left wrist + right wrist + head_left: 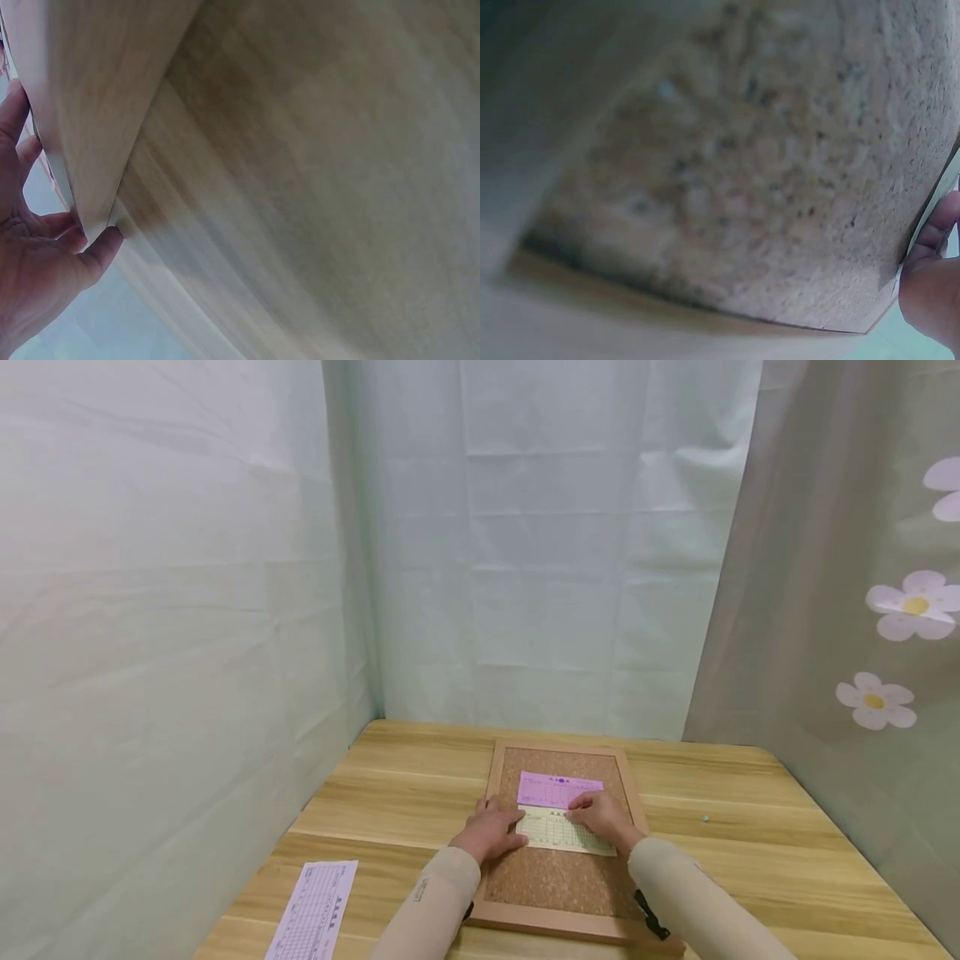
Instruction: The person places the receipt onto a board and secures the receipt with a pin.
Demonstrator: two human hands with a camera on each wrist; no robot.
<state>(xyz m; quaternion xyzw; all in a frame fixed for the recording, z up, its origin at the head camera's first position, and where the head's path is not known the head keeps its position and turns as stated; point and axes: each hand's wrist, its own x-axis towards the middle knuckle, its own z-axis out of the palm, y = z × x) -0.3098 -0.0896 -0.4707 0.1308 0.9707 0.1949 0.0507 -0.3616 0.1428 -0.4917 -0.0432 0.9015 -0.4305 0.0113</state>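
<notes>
two grips (487, 832) (602, 816), three printed slips (543, 790) (551, 830) (315, 906), one corkboard (558, 883)

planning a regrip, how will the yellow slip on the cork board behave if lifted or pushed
The yellow slip looks like thin paper, so it will probably flop and weigh little. Lying flat on the cork board, it may buckle if pushed edgewise.

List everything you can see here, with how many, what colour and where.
table: one, wood-grain, beneath the board
framed cork board: one, brown, table centre
pink printed form: one, pink, upper cork
yellow printed form: one, pale yellow, nearer than the pink
white printed form: one, whitish, near left
tiny unidentified object: one, pale, right of board
cloth hangings: count unclear, pale, around table
sleeves: two, cream, forearms
left hand: one, board's left edge
right hand: one, at yellow form
</notes>
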